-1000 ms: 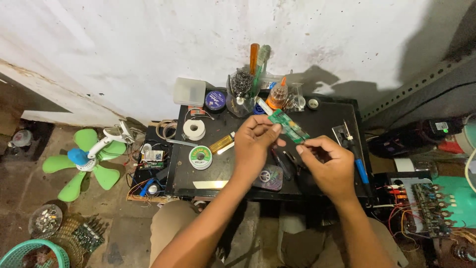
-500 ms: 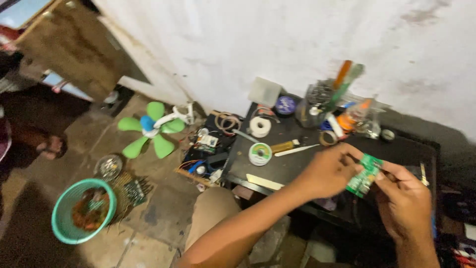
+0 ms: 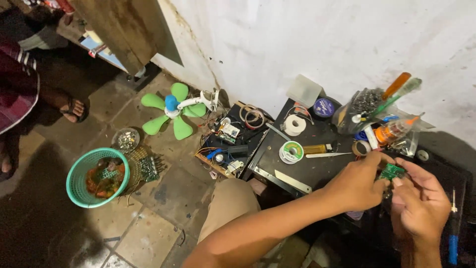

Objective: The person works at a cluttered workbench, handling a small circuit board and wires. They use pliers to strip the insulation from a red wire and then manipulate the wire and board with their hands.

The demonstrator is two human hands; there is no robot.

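Observation:
Both hands meet over the right part of a low black table (image 3: pixel 307 171). My left hand (image 3: pixel 358 184) and my right hand (image 3: pixel 420 203) pinch a small green circuit board (image 3: pixel 391 171) between their fingertips; most of the board is hidden by the fingers. On the table just left of the hands lie a solder spool with a green core (image 3: pixel 291 151), a white tape roll (image 3: pixel 295 124) and a thin pale strip (image 3: pixel 292 181). A soldering iron with a blue handle (image 3: pixel 452 233) lies at the table's right edge.
Bags and tubes of tools (image 3: pixel 382 109) stand against the white wall. On the floor to the left are a green fan blade (image 3: pixel 171 109), a tray of wired parts (image 3: pixel 223 149), a teal basket (image 3: pixel 97 177) and a small dish (image 3: pixel 125 139). Another person's sandalled foot (image 3: pixel 69 105) is at far left.
The view has swung further left and down, bringing the floor, basket and another person's foot into sight. Both hands keep hold of the green board, now at the frame's right.

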